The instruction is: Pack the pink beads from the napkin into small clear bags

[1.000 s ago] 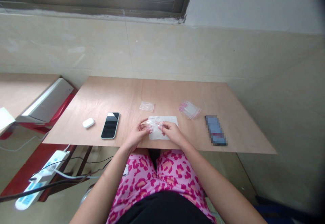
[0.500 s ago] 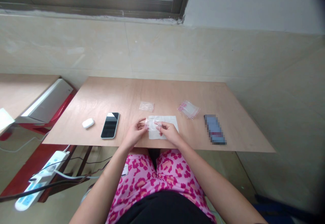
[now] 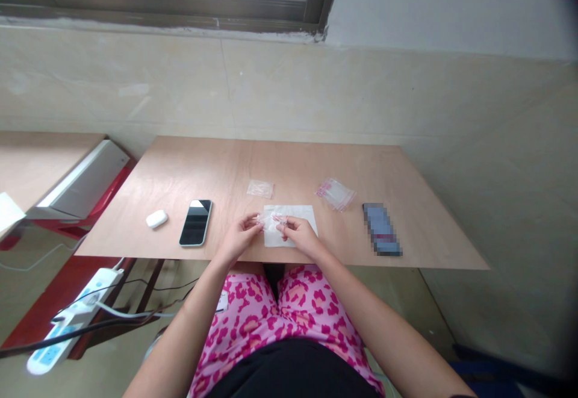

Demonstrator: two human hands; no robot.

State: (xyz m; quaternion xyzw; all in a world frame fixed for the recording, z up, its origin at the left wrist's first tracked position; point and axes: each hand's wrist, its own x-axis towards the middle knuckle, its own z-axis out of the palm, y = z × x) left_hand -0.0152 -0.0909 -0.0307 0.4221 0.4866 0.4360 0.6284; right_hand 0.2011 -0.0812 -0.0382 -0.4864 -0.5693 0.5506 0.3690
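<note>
Plastic bag (image 3: 270, 220), held over a white sheet (image 3: 300, 211) between both hands. Left hand (image 3: 246, 228), fingers curled, pinches one end; right hand (image 3: 300, 232), thumb and fingertips nearly closed, grips the other. Handling appears unfinished, the bag not yet released; whether it is sealed or filled cannot be told. One flat packet (image 3: 260, 189) and several pink-edged bags (image 3: 336, 194) lie beyond, untouched.

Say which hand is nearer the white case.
Left. Left hand is right of the case, beyond a phone; right hand is farther right, over the paper.
</note>
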